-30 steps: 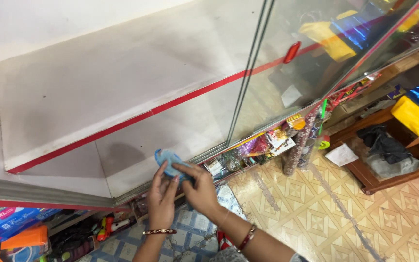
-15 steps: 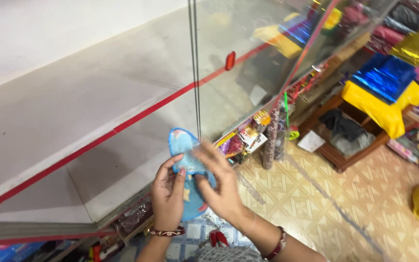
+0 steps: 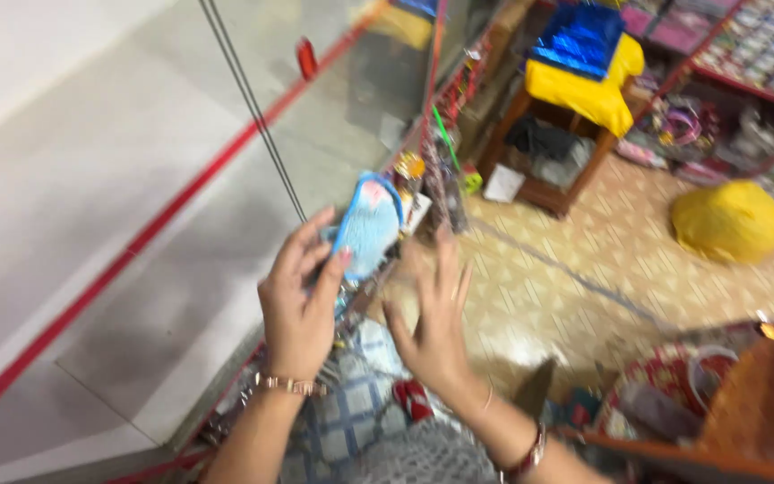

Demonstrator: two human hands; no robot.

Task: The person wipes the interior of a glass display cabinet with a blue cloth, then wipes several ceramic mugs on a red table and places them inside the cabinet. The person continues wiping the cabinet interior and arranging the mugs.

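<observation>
- Now, a small blue pouch [image 3: 367,224] is sitting upright in the left hand [image 3: 299,300], pinched between thumb and fingers at its lower edge.
- Just right of it, the right hand [image 3: 436,314] is hovering with fingers spread, gripping nothing.
- Behind both hands, a glass counter [image 3: 136,161] with a red stripe is stretching away.
- Farther right, a yellow sack [image 3: 729,220] is lying on the patterned floor [image 3: 584,269].

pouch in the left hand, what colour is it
Light blue with a darker blue edge, seen in the head view: pouch, left hand.
</observation>
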